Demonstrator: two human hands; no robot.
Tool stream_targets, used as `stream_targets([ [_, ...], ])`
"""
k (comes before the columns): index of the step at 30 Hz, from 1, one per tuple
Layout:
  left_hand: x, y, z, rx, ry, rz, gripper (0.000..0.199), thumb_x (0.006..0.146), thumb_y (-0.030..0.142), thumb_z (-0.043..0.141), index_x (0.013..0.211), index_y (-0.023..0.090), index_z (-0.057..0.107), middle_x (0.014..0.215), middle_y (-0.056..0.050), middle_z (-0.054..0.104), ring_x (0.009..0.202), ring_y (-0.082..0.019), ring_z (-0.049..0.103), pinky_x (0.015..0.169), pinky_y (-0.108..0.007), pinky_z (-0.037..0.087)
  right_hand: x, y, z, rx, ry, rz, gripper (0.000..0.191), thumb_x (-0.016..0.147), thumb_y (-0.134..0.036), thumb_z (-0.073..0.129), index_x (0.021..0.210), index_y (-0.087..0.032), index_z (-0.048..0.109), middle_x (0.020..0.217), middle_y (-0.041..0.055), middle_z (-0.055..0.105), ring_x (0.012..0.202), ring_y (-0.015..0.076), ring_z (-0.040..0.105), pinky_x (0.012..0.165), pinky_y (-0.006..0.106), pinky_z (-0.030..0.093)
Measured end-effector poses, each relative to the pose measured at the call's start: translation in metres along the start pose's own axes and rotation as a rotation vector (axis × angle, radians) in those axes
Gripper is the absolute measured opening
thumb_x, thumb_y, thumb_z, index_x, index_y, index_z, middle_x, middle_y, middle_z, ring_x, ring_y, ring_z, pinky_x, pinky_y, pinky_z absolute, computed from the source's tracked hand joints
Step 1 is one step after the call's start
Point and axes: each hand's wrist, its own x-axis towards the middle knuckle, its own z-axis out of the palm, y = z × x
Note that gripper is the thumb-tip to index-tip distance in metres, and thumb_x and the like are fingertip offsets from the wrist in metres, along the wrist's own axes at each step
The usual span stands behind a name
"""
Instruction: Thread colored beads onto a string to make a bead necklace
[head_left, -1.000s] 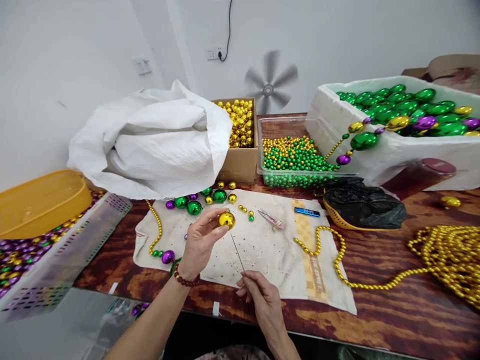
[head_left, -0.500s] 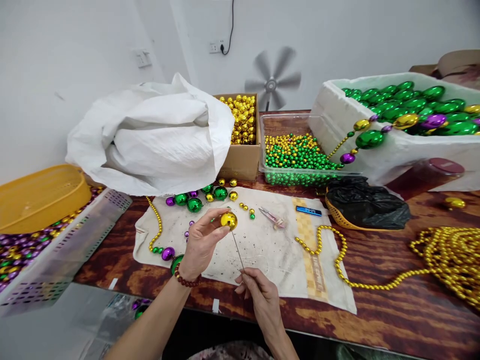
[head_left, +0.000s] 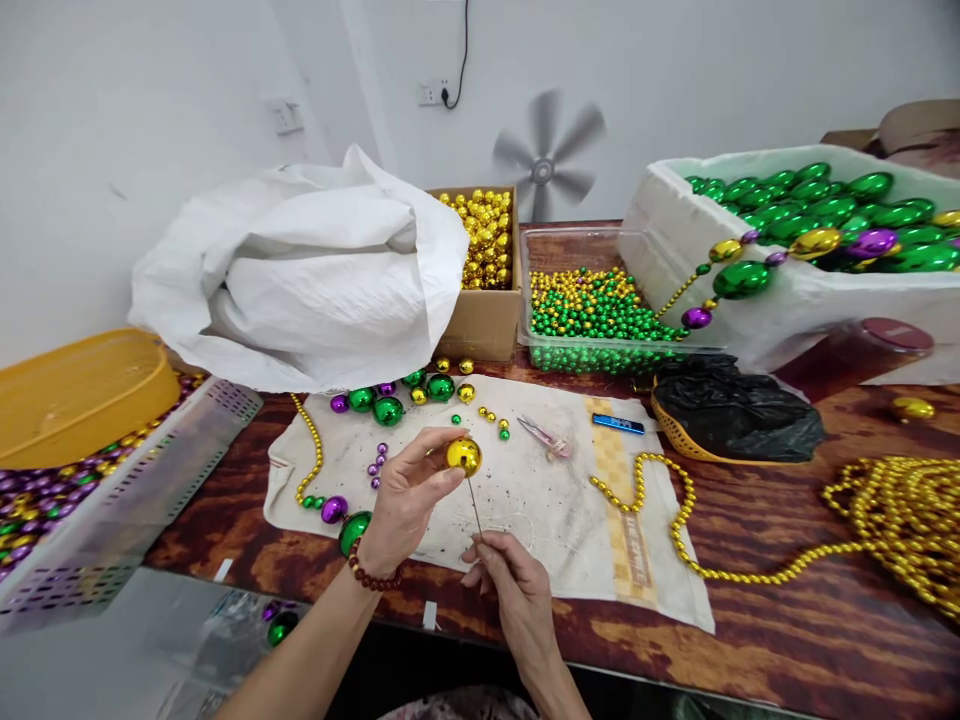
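My left hand (head_left: 401, 490), with a beaded bracelet on its wrist, pinches a large shiny gold bead (head_left: 464, 456) above the cloth. Below it, my right hand (head_left: 510, 585) grips a thin needle (head_left: 475, 508) that points up to the bead's underside. Whether the tip is inside the bead's hole I cannot tell. On the white cloth (head_left: 555, 530) lie small purple beads (head_left: 377, 466) and, farther back, green balls (head_left: 388, 411). A strung strand with a purple ball (head_left: 334, 509) and a large green ball (head_left: 355, 534) runs behind my left wrist.
Scissors (head_left: 541, 435) and a blue cutter (head_left: 617, 423) lie on the cloth. Behind stand a white sack (head_left: 322, 300), a cardboard box (head_left: 484, 325), a clear bin (head_left: 570, 352) and a foam box (head_left: 645, 205). Gold bead strings (head_left: 896, 510) pile at right; a crate (head_left: 150, 500) stands left.
My left hand has brought the gold bead slightly down and to the right, nearer my right hand. Less of the needle shows between them.
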Motion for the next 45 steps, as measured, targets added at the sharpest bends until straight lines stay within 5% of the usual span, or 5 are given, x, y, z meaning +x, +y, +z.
stream_targets([
  [28,-0.019,-0.015,-0.008,0.175,-0.109,-0.002,0.032,0.08,0.026,0.078,0.111,0.027,0.075,0.113,-0.007,0.064,0.103,-0.019,0.062,0.09,-0.028,0.052,0.007,-0.017,0.013,0.013,-0.039,-0.046,0.027,0.095,-0.043,0.06,0.095,-0.018,0.069,0.078,0.0036,0.072,0.053,0.0127,0.066,0.052,0.023,0.048],
  [32,-0.008,-0.011,-0.017,0.438,-0.206,-0.065,0.035,0.086,0.031,0.073,0.12,0.025,0.07,0.119,-0.009,0.066,0.105,-0.022,0.064,0.093,-0.034,0.052,0.016,-0.023,0.005,0.014,0.05,-0.035,0.03,0.092,-0.047,0.063,0.092,-0.017,0.068,0.076,0.0045,0.072,0.054,0.0139,0.066,0.051,0.023,0.047],
  [36,0.041,-0.01,-0.034,0.917,-0.161,0.085,0.027,0.093,0.032,0.06,0.116,0.02,0.07,0.115,-0.011,0.066,0.098,-0.024,0.064,0.09,-0.04,0.051,0.02,-0.026,-0.008,0.032,0.104,-0.002,0.034,0.088,-0.05,0.067,0.091,-0.016,0.067,0.069,0.003,0.07,0.051,0.0138,0.065,0.048,0.022,0.045],
  [40,0.089,-0.032,-0.043,1.435,-0.37,0.107,0.021,0.09,0.012,0.053,0.099,0.017,0.071,0.104,-0.012,0.066,0.099,-0.027,0.062,0.093,-0.042,0.047,0.019,-0.022,-0.015,0.055,0.112,0.016,0.037,0.087,-0.051,0.067,0.1,-0.017,0.068,0.071,0.0011,0.067,0.05,0.0125,0.063,0.047,0.022,0.045],
  [45,0.097,-0.061,-0.035,1.601,-0.496,0.101,0.017,0.087,0.007,0.054,0.091,0.017,0.068,0.101,-0.012,0.063,0.101,-0.028,0.059,0.091,-0.041,0.046,0.017,-0.014,-0.021,0.023,0.105,0.066,0.042,0.084,-0.054,0.069,0.101,-0.016,0.068,0.079,0.0051,0.071,0.051,0.0131,0.064,0.047,0.022,0.045],
])
